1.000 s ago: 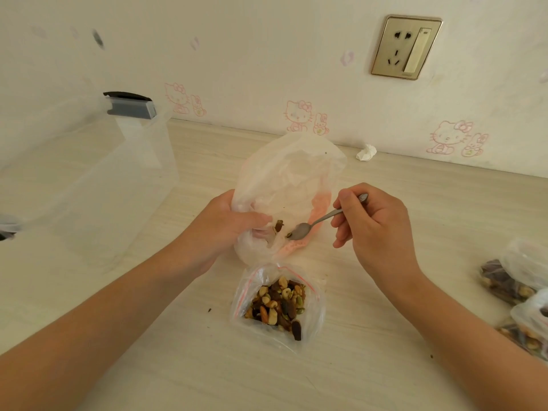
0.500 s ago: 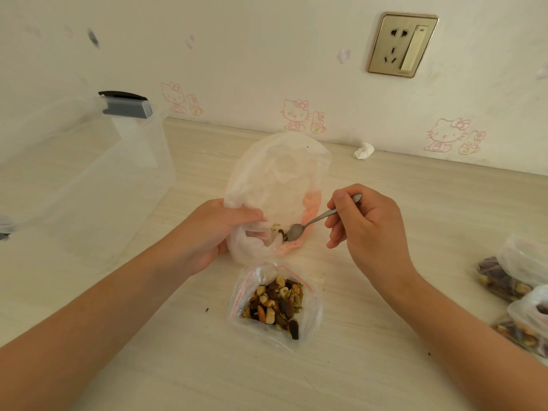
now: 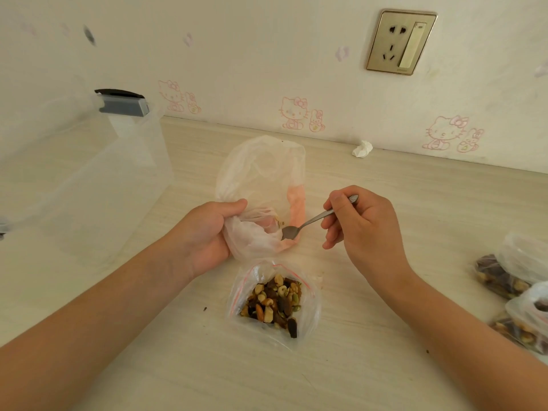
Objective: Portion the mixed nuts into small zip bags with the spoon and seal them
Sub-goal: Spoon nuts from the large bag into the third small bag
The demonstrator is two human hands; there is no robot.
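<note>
Scooping tool: spoon [image 3: 318, 217], thin metal, stiff and light, probably slick. The right hand [image 3: 364, 229] pinches the upper handle between thumb and curled fingers. The bowl sits at the mouth of the source bag.
Source bag: large thin plastic bag [image 3: 261, 173], mid-table toward the back edge. It is limp and crinkly, and by the look of it nearly empty. The left hand [image 3: 207, 232] grips its bunched lower side, fingers curled round the film. Judged best held near the rim so the mouth stays open.
Small zip bag: [image 3: 308, 310] lies open just in front of the source bag, toward the near edge; whether the two touch cannot be told. Soft clear film with a red zip line at the mouth. Judged likely to sag and spill if lifted by one corner, so take both sides of the zip strip.
Mixed nuts: [image 3: 275, 301] inside the small zip bag. Loose, hard pieces, apt to roll. A crumb or two lies on the table [image 3: 385, 351].
Finished portions: filled bags [image 3: 504, 280] at the right edge, cut off by the frame. Whether they are sealed cannot be told.
Clear bin: [image 3: 89, 179] at the left edge, translucent, with a grey latch. Contents not made out.
Hidden: the spoon bowl's load is unclear. Only a few nuts show inside the source bag. The left fingertips are buried in film.
</note>
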